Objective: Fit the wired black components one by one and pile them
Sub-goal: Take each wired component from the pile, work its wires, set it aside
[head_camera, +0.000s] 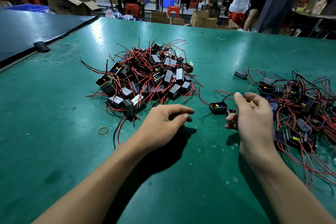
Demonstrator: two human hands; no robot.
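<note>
Pick-up step, I judged: 1 open black component [218, 107] lay on the counter [54, 114]. The left hand [163, 123] hovered released, grasping nothing. The right hand [254, 120] (blurred) curled just beside the component, and I could not tell its grasp. Next move: fit it, then add it to the pile [145, 76].

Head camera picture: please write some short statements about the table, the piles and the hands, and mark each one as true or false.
1. A yellow rubber band lies on the green table, left of the left hand. True.
2. The left hand grips a black box. False: it holds nothing; its fingers are relaxed.
3. The middle pile has many red wires. True.
4. The open black box lies on top of the middle pile. False: it lies alone on the table, close to the right hand.
</note>
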